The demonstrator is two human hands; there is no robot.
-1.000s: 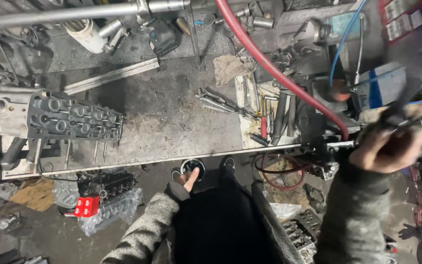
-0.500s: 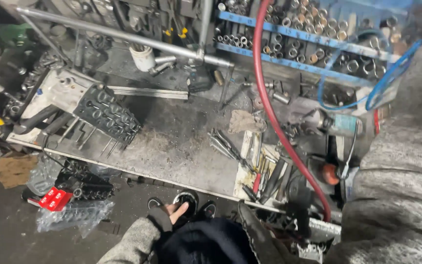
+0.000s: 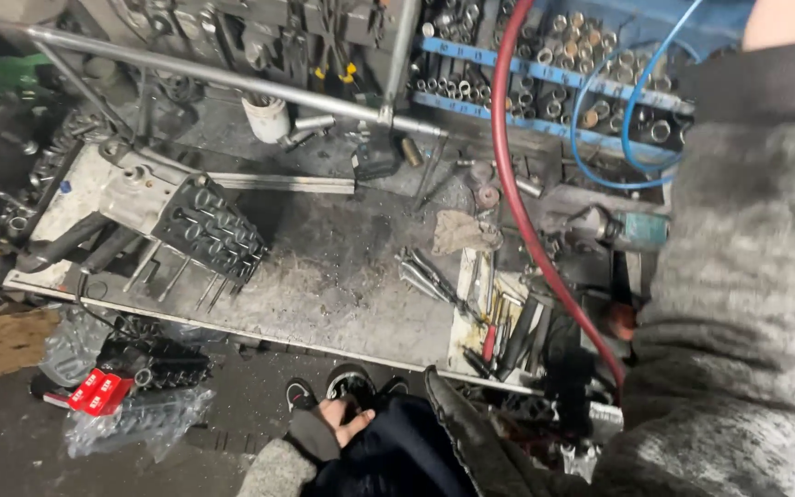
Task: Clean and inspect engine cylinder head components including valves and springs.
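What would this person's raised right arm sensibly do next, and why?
Probably reach on up to the blue rack of sockets. The right arm's grey sleeve is raised towards it, though the right hand is almost wholly out of view, so what it holds cannot be told. The left hand rests low, near the dark clothing.

Grimy metal workbench (image 3: 342, 276), blue socket racks (image 3: 545, 78) behind, dark concrete floor (image 3: 11, 442), dim light.

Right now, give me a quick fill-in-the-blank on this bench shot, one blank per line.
The hose draped across the bench is ____.
The thin tube looping by the socket rack is ____.
The left hand rests low, near the person's ____.
The plastic case on the floor is ____.

Missing: red; blue; shoes; red
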